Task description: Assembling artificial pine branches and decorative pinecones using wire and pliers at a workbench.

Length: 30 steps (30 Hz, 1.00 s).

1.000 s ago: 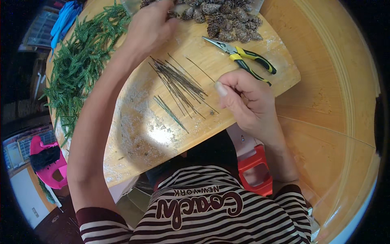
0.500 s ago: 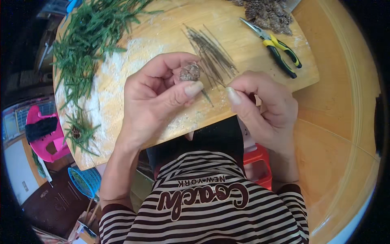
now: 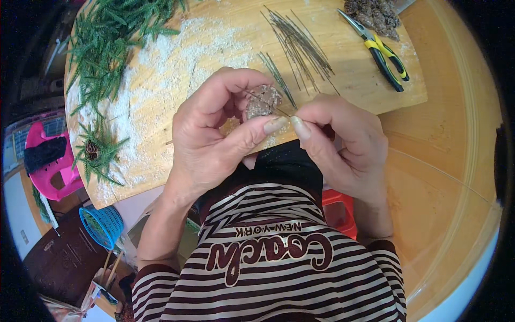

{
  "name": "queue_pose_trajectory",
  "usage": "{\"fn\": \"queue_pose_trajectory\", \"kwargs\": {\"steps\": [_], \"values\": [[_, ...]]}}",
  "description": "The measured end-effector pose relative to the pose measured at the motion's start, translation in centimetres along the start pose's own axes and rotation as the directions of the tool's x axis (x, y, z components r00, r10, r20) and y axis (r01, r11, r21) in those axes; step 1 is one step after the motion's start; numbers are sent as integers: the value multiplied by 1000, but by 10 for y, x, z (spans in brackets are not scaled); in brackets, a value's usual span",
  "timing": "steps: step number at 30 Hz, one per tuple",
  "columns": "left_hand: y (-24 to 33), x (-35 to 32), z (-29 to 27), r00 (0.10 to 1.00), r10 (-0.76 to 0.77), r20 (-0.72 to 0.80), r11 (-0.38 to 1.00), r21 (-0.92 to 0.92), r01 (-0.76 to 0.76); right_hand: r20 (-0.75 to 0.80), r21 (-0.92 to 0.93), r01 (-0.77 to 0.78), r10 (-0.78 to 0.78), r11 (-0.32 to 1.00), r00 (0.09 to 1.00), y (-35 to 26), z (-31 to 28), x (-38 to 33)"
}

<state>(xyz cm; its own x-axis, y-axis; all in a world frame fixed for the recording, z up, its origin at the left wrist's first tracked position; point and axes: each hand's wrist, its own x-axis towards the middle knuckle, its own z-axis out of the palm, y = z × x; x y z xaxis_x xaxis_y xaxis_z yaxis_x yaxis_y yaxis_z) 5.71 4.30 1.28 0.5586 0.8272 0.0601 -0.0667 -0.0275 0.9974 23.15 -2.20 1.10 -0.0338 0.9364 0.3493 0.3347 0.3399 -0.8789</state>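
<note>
A small brown pine cone [image 3: 261, 104] is held between the thumb and fingers of my left hand [image 3: 201, 134], close over the board's near edge. My right hand [image 3: 351, 139] pinches a thin wire [image 3: 281, 112] between thumb and forefinger. That wire runs leftward to the pine cone, and part of it crosses the cone's upper face. Whether it is wound all the way round cannot be seen behind my fingers. Just beyond my hands lie several loose brown wires [image 3: 300, 45] and a small bunch of greenish ones [image 3: 280, 78].
Long-nose pliers [image 3: 385, 59] with yellow and black handles lie at the right, near a heap of pine cones [image 3: 373, 19]. Green artificial fir branches [image 3: 110, 48] cover the board's [image 3: 214, 45] far left. A sprig with a cone [image 3: 92, 150] sits nearer. Below stands a blue basket [image 3: 102, 228].
My hands have come closer together, the right moving left toward the pine cone. The cone has turned, and the wire now lies across it. The whole view has shifted slightly.
</note>
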Motion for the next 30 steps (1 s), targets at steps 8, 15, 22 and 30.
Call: {"fn": "queue_pose_trajectory", "kwargs": {"steps": [8, 15, 22, 30], "values": [[-5, -2, 5, 999, 42, -27, 999, 19, -41, -16, -25, -3, 3, 1000, 1000, 1, 2, -4], [-11, -6, 11, 998, 42, -55, 987, -151, -50, -85, -38, 26, -29, 999, 996, 4, 7, -8], [-9, -10, 11, 996, -81, -36, 973, -220, 71, -83, -64, 35, -40, 997, 996, 6, 8, -11], [-14, -12, 10, 999, 13, -34, 999, -36, -14, -94, -77, 28, -35, 997, 995, 5, 10, -12]]}}
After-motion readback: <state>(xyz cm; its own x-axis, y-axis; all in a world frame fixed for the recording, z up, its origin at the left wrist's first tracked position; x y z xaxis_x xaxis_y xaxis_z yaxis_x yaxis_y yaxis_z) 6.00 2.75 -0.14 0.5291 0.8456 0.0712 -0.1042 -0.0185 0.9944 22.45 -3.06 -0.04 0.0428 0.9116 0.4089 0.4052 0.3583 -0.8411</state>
